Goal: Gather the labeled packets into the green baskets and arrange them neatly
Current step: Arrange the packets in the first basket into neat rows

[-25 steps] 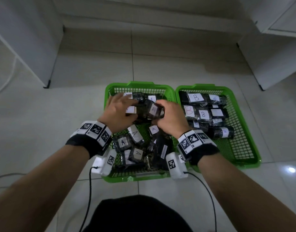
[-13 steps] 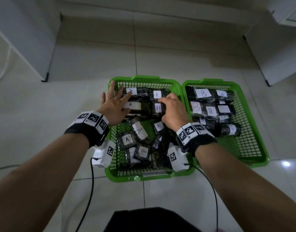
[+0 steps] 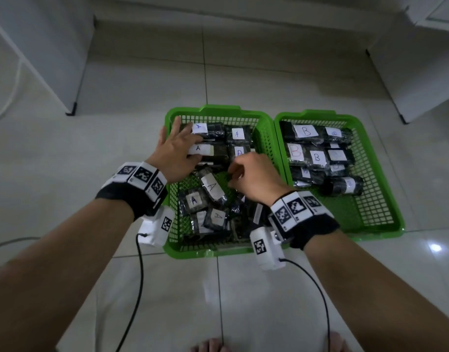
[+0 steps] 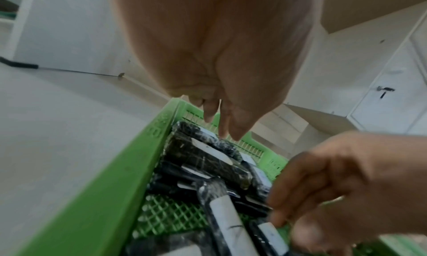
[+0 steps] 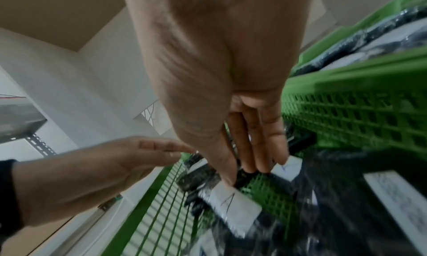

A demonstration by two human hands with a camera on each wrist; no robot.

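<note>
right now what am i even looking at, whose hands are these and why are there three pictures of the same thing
These are a person's two bare hands, filmed from three cameras at once. The wide picture comes from a camera on the person's head, looking down. The other two come from small cameras strapped under each wrist, looking along the palm to the fingers, so each hand looks huge there.

On the tiled floor sit two green baskets side by side. The left basket holds dark packets labeled A: a tidy row at the far end, a loose heap nearer. The right basket holds packets labeled B.

The left hand lies flat, fingers straight, on the far A packets. The right hand has its fingers curled down into the loose heap; whether it has actually gripped a packet is not clear.
</note>
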